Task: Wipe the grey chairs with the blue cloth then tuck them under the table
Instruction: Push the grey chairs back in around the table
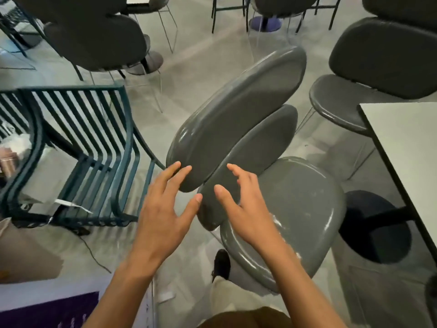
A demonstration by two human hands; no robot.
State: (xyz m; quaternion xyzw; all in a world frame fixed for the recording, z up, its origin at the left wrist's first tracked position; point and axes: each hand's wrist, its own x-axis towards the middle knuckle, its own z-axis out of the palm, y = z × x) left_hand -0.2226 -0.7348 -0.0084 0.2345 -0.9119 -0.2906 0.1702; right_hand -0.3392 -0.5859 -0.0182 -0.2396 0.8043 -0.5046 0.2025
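At lower centre the left hand (pixel 165 209) reaches with spread, relaxed fingers, fingertips at the grey chair's (pixel 283 209) upper backrest; just right, the right hand (pixel 246 209) hovers empty, fingers loosely curved, over the lower backrest; table (pixel 406 143) at right edge

A café or canteen-style seating area, indoors. Many matching grey chairs (pixel 272 185) with rounded moulded seats, padded oval backs and thin wire legs stand in groups across a pale, smooth concrete-like floor (pixel 201 74). A white-topped counter (pixel 406 143) with a dark edge stands at the right on a dark round pedestal base (pixel 376 228). Further back, more chairs ring other pedestal bases, one of them purple (pixel 266 23). At the left is a nested stack of dark green metal slatted chairs (pixel 94 143), the kind used for extra or outdoor seating. The repeated furniture and small pedestal counters suggest public dining rather than a home.
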